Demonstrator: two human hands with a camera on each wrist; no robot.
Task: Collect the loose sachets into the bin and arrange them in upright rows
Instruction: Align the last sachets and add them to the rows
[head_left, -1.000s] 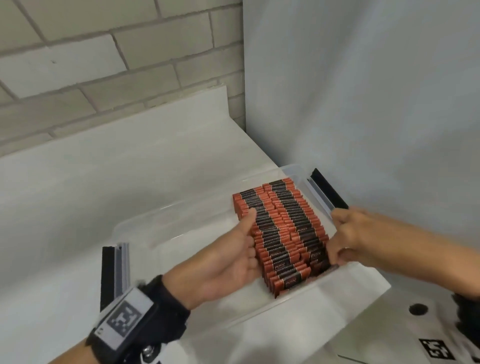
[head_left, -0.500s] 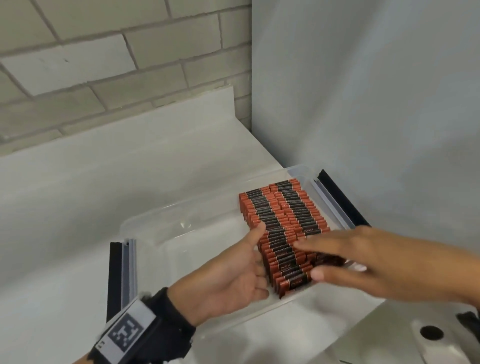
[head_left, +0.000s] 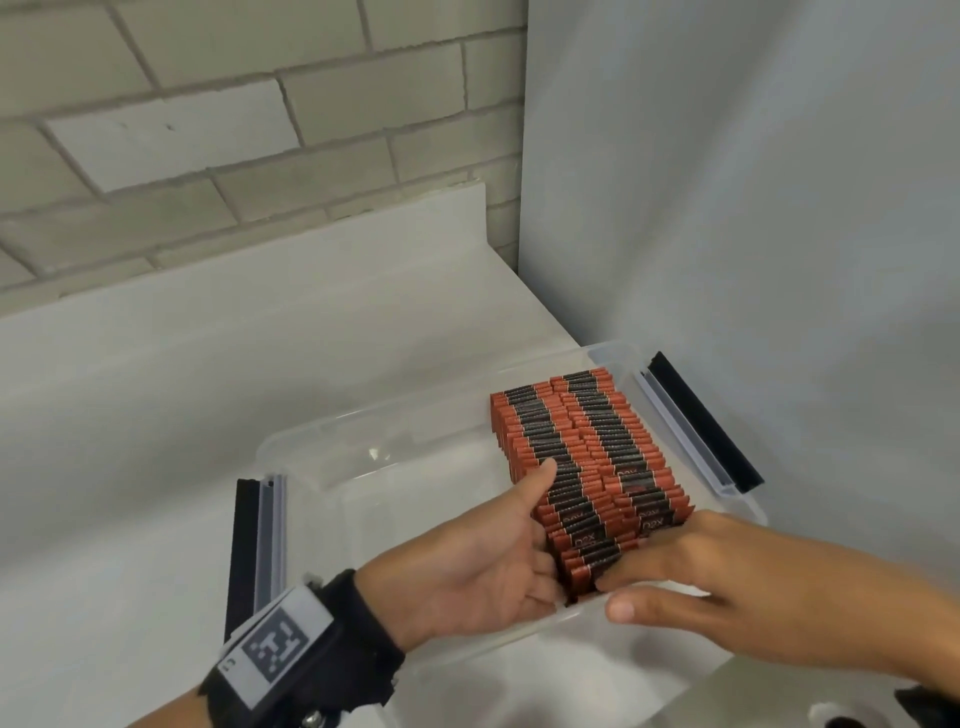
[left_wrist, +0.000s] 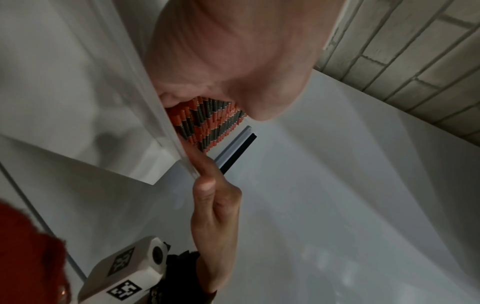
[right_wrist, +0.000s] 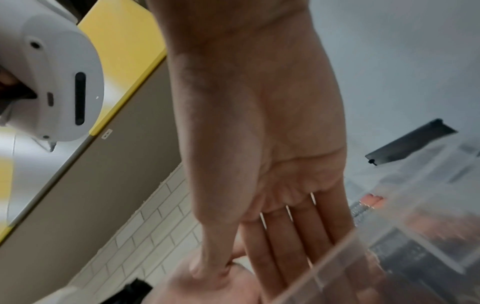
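Where both flat, straight-fingered hands press, left hand (head_left: 493, 566), right hand (head_left: 727, 587): upright sachets (head_left: 582, 457) inside clear bin (head_left: 332, 441).

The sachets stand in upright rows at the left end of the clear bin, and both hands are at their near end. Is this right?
Not quite. In the head view the sachets fill the right end of the clear bin; its left part is bare. The left hand and right hand are at their near end.

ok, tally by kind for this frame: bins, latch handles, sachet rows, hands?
Clear plastic bin: 1
Black-and-grey latch handles: 2
Upright rows of red-and-black sachets: 2
Hands, left hand and right hand, fingers straight against the rows: 2
Total: 7
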